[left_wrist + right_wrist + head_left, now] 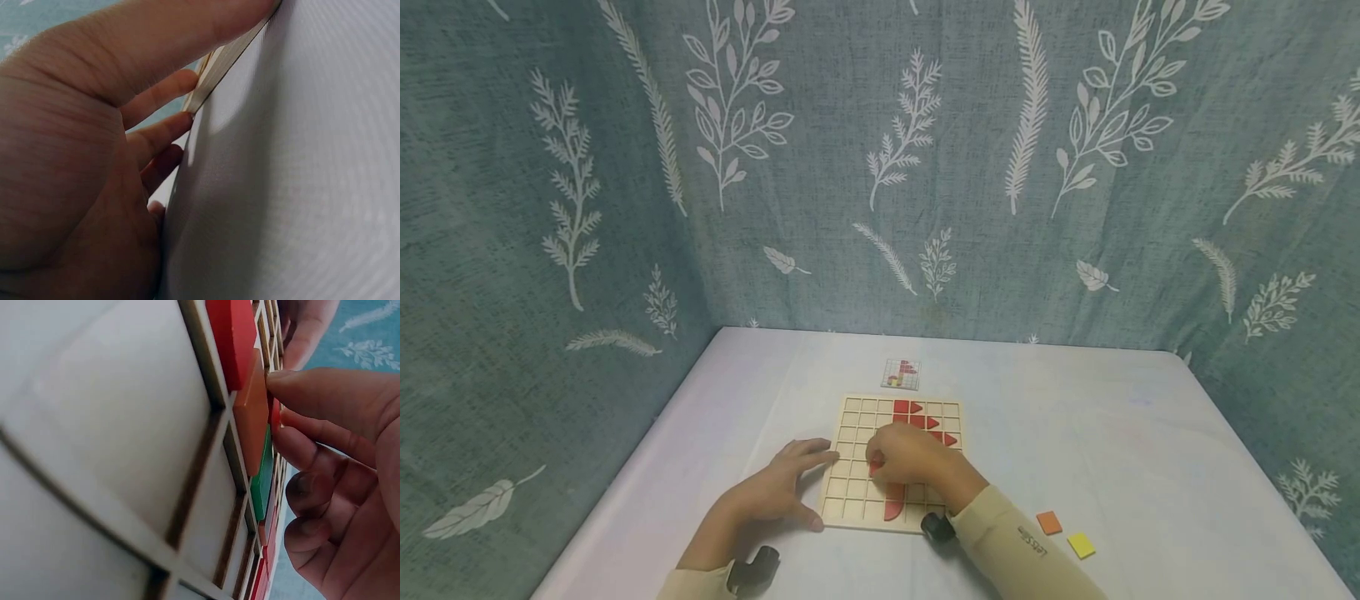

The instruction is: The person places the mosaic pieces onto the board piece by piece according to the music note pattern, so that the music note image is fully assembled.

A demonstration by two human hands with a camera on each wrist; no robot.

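Observation:
A pale wooden grid board (853,508) lies on the table with red pieces in several cells, among them a red square (901,407) and a red rounded piece (893,509). My right hand (910,454) is over the board's middle, pinching a small red piece (275,414) between thumb and fingers, low at the grid. Beside it in the right wrist view sit an orange piece (251,415) and a green piece (262,478). My left hand (782,483) has its fingers spread along the board's left side, thumb at the near left corner.
Behind the board lies a small pattern card (901,374) printed with a grid and coloured shapes. An orange square (1048,522) and a yellow square (1081,546) lie on the white table (1075,417) by the right forearm. Patterned blue-green cloth (970,250) hangs behind.

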